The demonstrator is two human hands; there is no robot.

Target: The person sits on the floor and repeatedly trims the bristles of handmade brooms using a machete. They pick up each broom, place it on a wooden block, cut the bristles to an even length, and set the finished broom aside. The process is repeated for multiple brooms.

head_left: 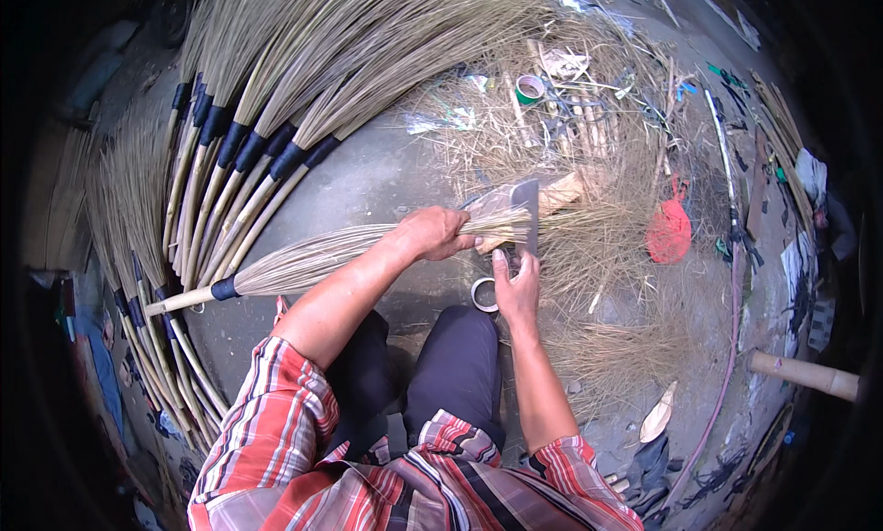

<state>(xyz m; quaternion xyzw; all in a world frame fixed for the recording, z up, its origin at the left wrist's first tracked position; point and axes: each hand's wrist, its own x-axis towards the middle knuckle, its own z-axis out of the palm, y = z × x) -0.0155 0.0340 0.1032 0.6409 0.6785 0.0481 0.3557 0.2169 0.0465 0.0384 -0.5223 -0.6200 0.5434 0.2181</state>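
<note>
A broom (313,260) with pale straw bristles and a dark blue binding lies across in front of me, its wooden handle toward the left. My left hand (434,233) is closed around the bristles near their tips. The tips fan out to the right, against a broad grey blade (526,209) standing on edge. My right hand (517,287) is closed at the near end of this blade, thumb up; the handle is hidden in the fingers. Under and behind the tips shows a piece of light wood (561,194). A roll of tape (484,295) lies beside my right wrist.
Several finished-looking brooms (267,154) lie fanned out at the far left, with more brooms (138,255) at the left edge. Loose straw (598,246) covers the floor on the right, around a green-lined tape roll (529,90) and a red net bag (669,230). A bamboo pole (802,375) sticks in from the right.
</note>
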